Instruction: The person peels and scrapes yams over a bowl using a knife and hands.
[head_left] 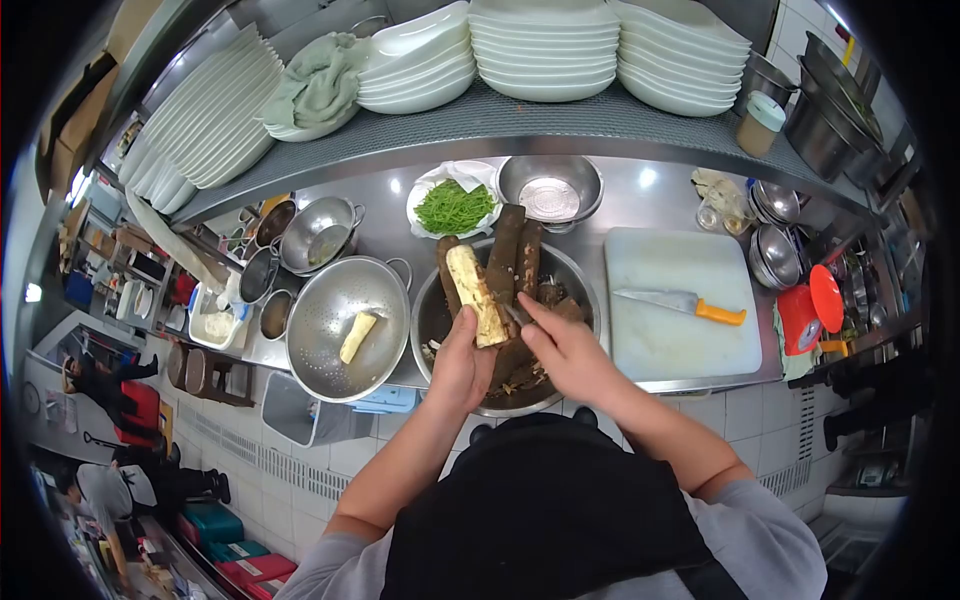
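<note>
My left hand (464, 362) is wrapped around the lower end of a partly peeled root vegetable (466, 275), its flesh pale yellow with brown skin left near the bottom. Close beside it, my right hand (568, 352) is closed with the index finger stretched toward the root. It grips a small peeling tool (514, 314), mostly hidden and blurred. Beneath both hands is a large metal bowl (590, 290) holding brown skin scraps. Several unpeeled brown roots (506, 250) lean in it. To the left, a peeled piece (357, 337) lies in a metal colander (310, 345).
A knife (690, 305) with a yellow handle rests on a white cutting board (685, 345) at right. Behind the bowl are a plate of green vegetables (455, 207) and a metal basin (550, 190). Stacked white plates (545, 50) fill the overhead shelf (440, 135). Another person (110, 490) is at lower left.
</note>
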